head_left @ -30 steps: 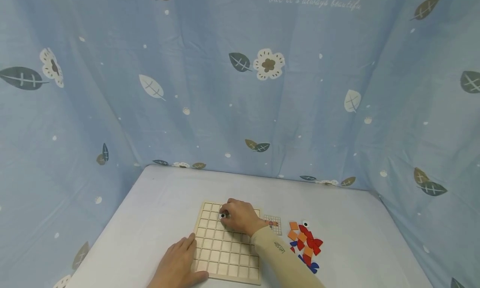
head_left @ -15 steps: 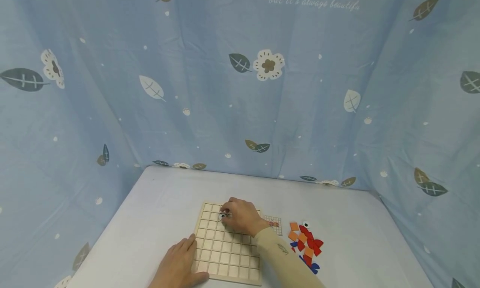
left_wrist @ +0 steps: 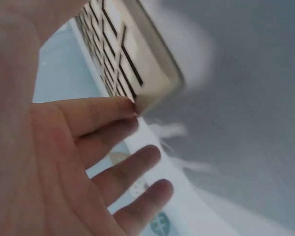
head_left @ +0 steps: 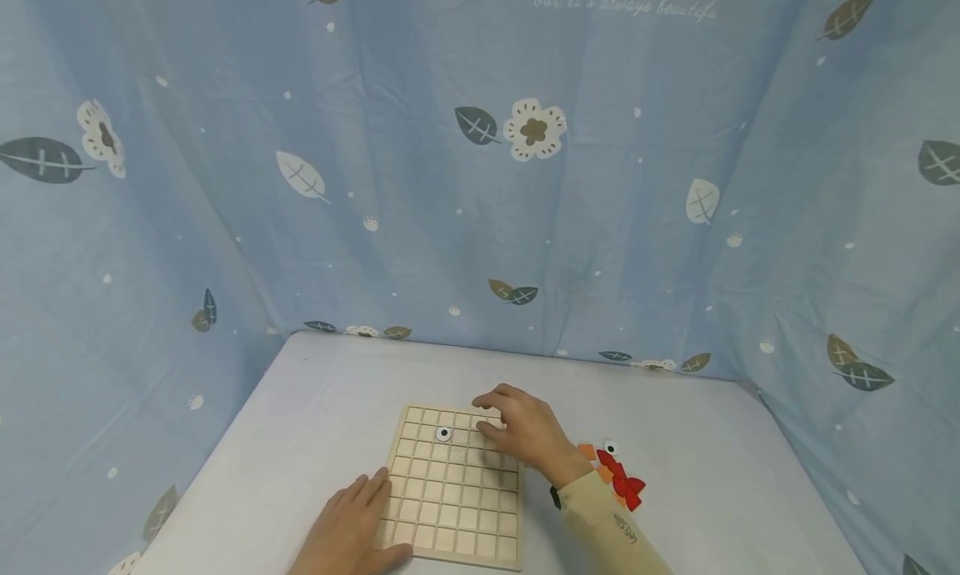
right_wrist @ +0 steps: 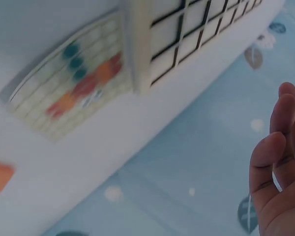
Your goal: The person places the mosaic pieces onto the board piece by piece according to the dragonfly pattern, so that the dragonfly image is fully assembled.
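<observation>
A pale wooden grid board (head_left: 457, 493) lies flat on the white table. One round white eye piece (head_left: 444, 433) with a black centre sits on its grid near the far left. My left hand (head_left: 345, 521) rests at the board's near left corner, fingers extended along the left edge and thumb at the front edge. Over the board's far right part hovers my right hand (head_left: 525, 429), its fingers loosely bent and holding nothing. A printed pattern card (right_wrist: 83, 83) lies beside the board in the right wrist view; the head view mostly hides it behind that hand.
Right of the board lies a pile of red pieces (head_left: 626, 479) and orange pieces (head_left: 587, 451), partly covered by my right sleeve. A second eye piece (head_left: 610, 448) lies at the pile's far end. A blue patterned curtain (head_left: 420, 225) rises behind the table.
My right hand has let go of the eye piece, which stays on the board, and has moved right. Its forearm now covers the card and part of the pile. My left hand stays put.
</observation>
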Demonstrator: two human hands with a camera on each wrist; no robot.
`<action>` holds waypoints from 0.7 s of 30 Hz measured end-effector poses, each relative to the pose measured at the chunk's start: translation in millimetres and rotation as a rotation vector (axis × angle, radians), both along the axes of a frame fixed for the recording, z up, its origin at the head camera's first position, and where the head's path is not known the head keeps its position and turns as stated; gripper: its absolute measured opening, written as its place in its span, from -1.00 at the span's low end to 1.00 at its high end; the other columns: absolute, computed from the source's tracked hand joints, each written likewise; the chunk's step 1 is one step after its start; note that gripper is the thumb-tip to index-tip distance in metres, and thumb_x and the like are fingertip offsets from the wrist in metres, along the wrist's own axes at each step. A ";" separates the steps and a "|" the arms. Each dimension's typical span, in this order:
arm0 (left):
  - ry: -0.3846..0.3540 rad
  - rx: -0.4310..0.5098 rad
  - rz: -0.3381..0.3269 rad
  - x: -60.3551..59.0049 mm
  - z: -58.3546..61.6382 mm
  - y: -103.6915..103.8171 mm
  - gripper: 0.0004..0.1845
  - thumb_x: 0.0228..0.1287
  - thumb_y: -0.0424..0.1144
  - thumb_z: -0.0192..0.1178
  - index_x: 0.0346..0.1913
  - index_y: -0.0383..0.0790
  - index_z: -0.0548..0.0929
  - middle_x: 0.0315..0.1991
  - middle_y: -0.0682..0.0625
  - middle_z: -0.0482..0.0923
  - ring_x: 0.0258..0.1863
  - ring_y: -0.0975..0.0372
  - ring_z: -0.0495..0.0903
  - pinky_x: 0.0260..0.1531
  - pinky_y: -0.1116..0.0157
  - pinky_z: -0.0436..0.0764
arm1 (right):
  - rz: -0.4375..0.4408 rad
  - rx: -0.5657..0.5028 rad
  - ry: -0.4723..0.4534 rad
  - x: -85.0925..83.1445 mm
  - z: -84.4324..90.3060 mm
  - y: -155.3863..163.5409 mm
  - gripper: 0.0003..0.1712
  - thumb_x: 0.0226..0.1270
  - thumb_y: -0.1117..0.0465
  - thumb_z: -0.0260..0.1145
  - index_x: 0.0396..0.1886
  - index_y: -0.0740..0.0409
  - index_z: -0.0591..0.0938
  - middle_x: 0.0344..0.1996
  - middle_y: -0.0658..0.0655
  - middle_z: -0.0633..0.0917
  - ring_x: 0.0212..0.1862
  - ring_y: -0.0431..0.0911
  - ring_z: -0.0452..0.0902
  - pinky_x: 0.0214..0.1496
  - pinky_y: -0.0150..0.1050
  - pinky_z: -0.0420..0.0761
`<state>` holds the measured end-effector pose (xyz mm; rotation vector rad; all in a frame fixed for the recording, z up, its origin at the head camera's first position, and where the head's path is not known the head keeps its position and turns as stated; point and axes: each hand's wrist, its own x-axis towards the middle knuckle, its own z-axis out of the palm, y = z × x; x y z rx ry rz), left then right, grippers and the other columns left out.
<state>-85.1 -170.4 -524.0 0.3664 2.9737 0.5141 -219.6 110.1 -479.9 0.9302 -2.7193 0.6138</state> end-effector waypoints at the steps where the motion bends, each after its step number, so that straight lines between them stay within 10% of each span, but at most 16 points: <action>1: 0.007 0.004 -0.006 0.3 -0.4 -1.1 0.13 0.00 0.42 0.36 0.35 -0.51 0.45 0.40 -0.31 0.38 0.35 -0.27 0.37 0.28 -0.23 0.40 | -0.007 -0.008 0.004 1.5 1.5 5.5 -0.64 0.31 0.04 0.47 0.09 -0.12 0.72 -0.07 -0.11 0.69 -0.31 -0.23 0.59 -0.34 -0.39 0.60; 21: 0.042 -0.016 -0.119 -9.4 -4.1 -18.1 0.08 0.02 0.46 0.30 0.33 -0.43 0.51 0.40 -0.21 0.43 0.35 -0.25 0.39 0.25 -0.23 0.42 | -0.273 -0.069 0.018 37.5 -9.2 128.3 -0.42 0.13 0.13 0.61 0.19 -0.17 0.69 0.06 -0.13 0.68 0.04 -0.19 0.56 -0.01 -0.08 0.74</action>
